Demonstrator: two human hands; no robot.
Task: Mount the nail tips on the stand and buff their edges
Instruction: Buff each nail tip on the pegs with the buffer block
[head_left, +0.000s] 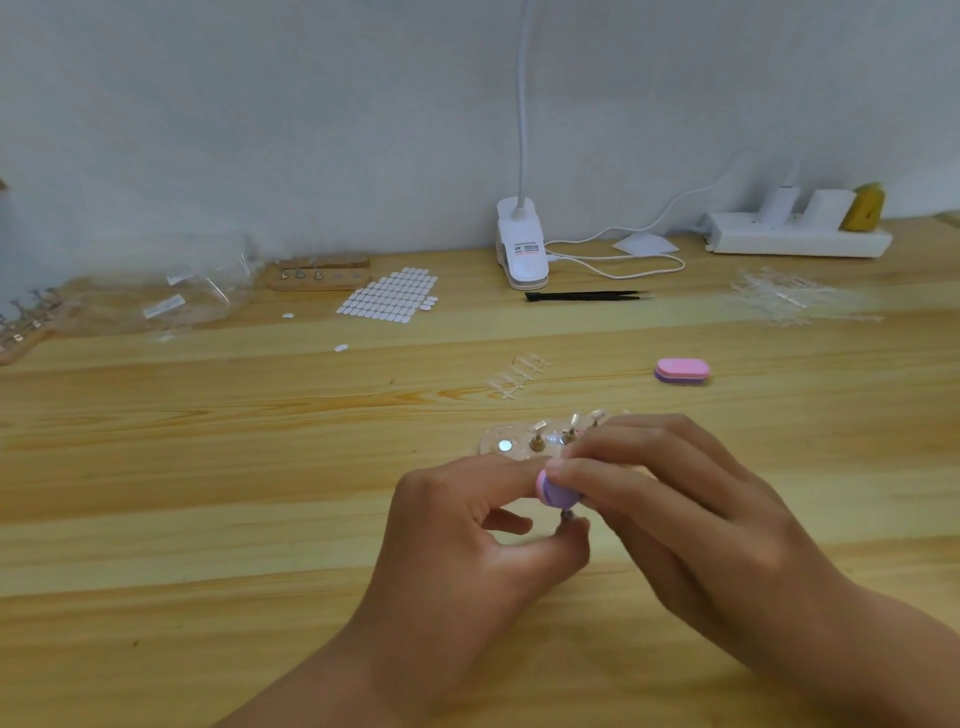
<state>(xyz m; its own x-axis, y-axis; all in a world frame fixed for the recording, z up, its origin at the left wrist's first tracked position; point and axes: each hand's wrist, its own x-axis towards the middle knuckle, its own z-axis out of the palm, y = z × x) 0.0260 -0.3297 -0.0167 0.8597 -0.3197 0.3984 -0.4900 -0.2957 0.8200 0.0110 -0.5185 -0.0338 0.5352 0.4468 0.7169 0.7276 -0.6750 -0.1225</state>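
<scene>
A clear nail stand (506, 444) lies on the wooden table just beyond my hands, with a few small pegs carrying clear nail tips (537, 431). My right hand (675, 499) grips a small pink and purple buffer block (556, 491) between its fingertips. My left hand (467, 535) pinches a small metal peg (567, 515) right under the buffer; any tip on it is hidden. A strip of spare clear nail tips (519, 375) lies behind the stand.
A second pink buffer (682, 371) lies to the right. Black tweezers (587, 296), a sheet of white adhesive tabs (392, 296), a white clip lamp (522, 249), a power strip (795, 239), plastic bags (202, 296), a wooden stand (319, 273) and more clear tips (795, 301) line the back.
</scene>
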